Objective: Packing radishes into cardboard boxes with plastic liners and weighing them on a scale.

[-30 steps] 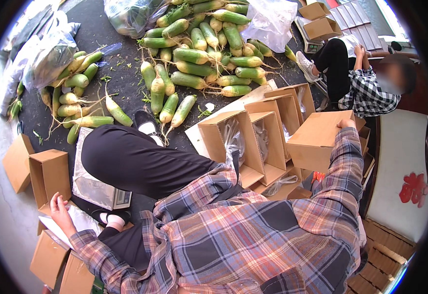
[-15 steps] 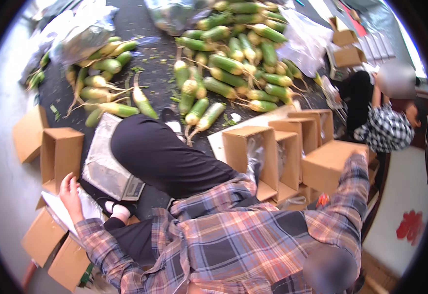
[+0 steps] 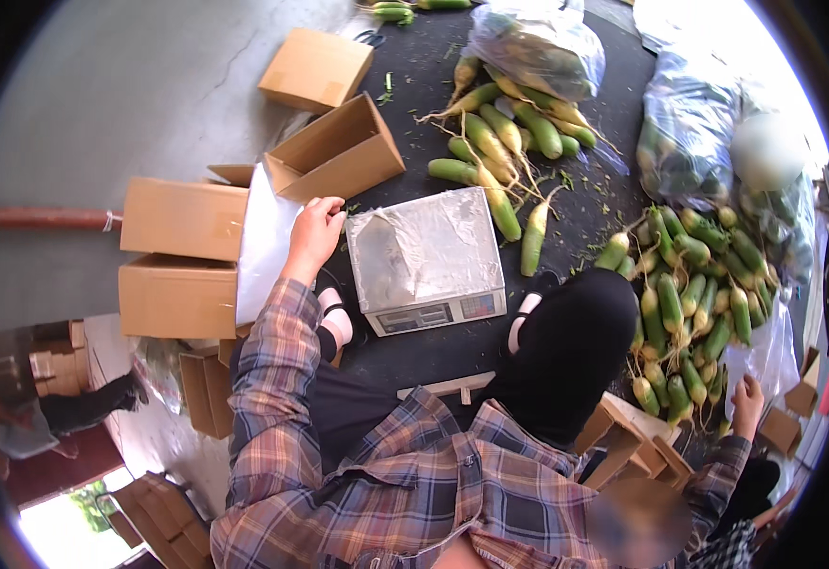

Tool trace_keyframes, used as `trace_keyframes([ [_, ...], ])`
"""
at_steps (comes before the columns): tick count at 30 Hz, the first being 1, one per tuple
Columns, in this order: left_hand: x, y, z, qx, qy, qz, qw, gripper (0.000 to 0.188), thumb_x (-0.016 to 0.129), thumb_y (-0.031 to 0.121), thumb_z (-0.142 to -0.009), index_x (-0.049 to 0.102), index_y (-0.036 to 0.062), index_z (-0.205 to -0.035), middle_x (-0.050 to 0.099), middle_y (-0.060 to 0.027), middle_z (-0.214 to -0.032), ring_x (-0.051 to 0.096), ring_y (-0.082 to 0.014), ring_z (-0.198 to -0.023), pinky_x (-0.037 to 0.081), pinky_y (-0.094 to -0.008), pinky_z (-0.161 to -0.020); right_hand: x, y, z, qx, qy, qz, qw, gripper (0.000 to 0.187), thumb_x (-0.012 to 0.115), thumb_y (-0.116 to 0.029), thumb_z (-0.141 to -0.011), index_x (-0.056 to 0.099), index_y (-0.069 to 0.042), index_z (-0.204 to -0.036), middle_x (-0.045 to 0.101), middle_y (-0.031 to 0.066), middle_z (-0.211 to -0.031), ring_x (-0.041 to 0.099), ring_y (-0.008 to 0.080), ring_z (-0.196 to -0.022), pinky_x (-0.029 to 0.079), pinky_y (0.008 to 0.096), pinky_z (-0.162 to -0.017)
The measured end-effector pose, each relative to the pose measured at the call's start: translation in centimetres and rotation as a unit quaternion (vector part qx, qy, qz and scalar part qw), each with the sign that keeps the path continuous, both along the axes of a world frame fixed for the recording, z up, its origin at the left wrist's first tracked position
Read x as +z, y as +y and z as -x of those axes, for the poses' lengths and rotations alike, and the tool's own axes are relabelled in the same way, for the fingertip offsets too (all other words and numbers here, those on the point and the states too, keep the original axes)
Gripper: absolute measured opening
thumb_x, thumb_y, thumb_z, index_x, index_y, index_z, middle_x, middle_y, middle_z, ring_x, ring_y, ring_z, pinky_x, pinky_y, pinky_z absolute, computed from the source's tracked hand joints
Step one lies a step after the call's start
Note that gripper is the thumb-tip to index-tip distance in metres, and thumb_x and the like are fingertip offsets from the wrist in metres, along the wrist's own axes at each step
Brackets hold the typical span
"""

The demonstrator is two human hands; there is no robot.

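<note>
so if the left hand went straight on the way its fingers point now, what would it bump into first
The left hand would probably meet the open cardboard box just ahead of it, though their difference in height is unclear here.

Radishes (image 3: pixel 670 302) are green — boxes (image 3: pixel 358 173) brown — shirt (image 3: pixel 414 469) plaid.
</note>
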State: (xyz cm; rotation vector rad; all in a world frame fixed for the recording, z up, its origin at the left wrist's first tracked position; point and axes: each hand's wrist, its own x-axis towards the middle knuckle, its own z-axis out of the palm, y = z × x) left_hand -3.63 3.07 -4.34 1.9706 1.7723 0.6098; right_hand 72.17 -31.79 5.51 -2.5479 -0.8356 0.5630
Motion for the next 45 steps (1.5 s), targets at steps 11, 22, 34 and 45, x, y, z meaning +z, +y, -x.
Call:
trace_keyframes([
  [11, -4.2, 7.3, 6.0, 0.084, 0.282, -0.021, 0.955, 0.06, 0.072, 0.015, -0.075, 0.047, 0.0107, -0.129, 0.053, -0.0128, -0.123, 0.048, -0.0304, -0.117, 0.041, -0.0411, -0.098, -0.6, 29.2, 36.5, 0.434, 0.065, -0.101, 0.893, 0.026, 0.064, -0.014, -0.08, 0.064, -0.007, -0.105, 0.067, 0.0116, -0.091, 0.066, 0.0249, -0.077, 0.051, 0.0348, -0.069],
  [22, -5.6, 8.3, 3.7, 0.019, 0.18, -0.139, 0.974, 0.006, 0.06, 0.009, -0.077, 0.056, 0.0061, -0.073, 0.052, -0.0112, -0.085, 0.054, -0.032, -0.087, 0.047, -0.0438, -0.069, -3.9, 31.6, 39.8, 0.535, -0.003, -0.109, 0.838, 0.028, 0.066, -0.01, -0.075, 0.063, -0.007, -0.103, 0.063, 0.0103, -0.085, 0.06, 0.0302, -0.085, 0.049, 0.0393, -0.073],
  [34, 5.7, -5.3, -4.1, -0.276, 0.061, -0.027, 0.959, 0.006, 0.056, 0.007, -0.078, 0.056, 0.003, -0.073, 0.051, -0.0119, -0.083, 0.058, -0.0292, -0.081, 0.05, -0.0395, -0.069, -2.1, 30.1, 46.9, 0.682, -0.168, -0.185, 0.688, 0.072, 0.072, -0.01, -0.067, 0.043, -0.009, -0.134, 0.058, 0.0086, -0.11, 0.054, 0.0258, -0.107, 0.036, 0.0432, -0.102],
  [45, 2.4, -2.7, 3.1, -0.007, -0.038, -0.062, 0.997, 0.017, 0.059, 0.02, -0.087, 0.065, 0.0041, -0.088, 0.059, -0.0133, -0.082, 0.06, -0.0283, -0.08, 0.047, -0.0354, -0.072, -7.1, 26.3, 48.8, 0.764, -0.134, -0.095, 0.625, 0.003, 0.058, -0.008, -0.073, 0.059, -0.011, -0.073, 0.056, 0.0045, -0.072, 0.059, 0.0234, -0.074, 0.05, 0.0347, -0.062],
])
